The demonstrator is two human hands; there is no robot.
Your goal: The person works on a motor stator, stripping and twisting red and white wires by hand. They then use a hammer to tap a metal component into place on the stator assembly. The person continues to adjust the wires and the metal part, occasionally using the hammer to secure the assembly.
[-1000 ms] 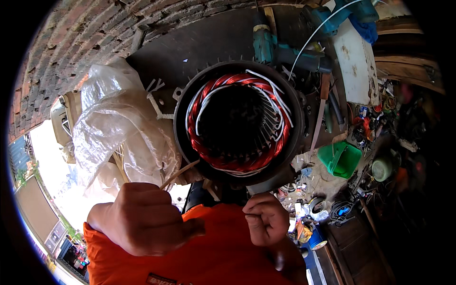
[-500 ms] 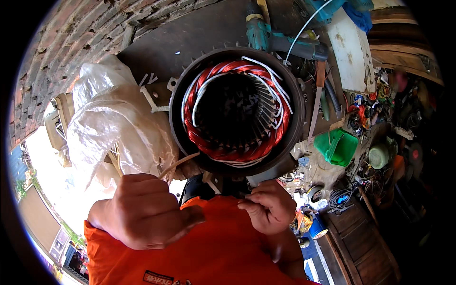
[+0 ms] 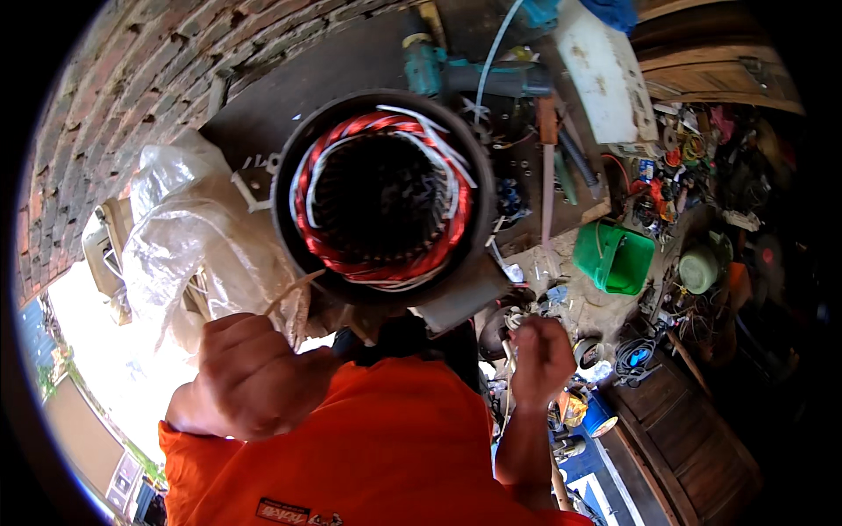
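Note:
A dark metal motor housing sits on the bench, its round bore ringed by red windings and white sleeved leads. Below it at left, my left hand is closed, with a thin tan strip rising from behind the fingers. My right hand has curled fingers, below and right of the housing, away from it; what it holds, if anything, is unclear. A crumpled translucent plastic sheet lies left of the housing, near my left hand.
Teal power tools, a long flat file and other tools lie on the dark bench. A white board is at right. Below it stand a green bucket and cluttered parts. A brick wall borders the left.
My right hand has moved rightward and turned more upright, away from my left hand. My left hand stays closed. The housing and bench appear farther left as the view has shifted.

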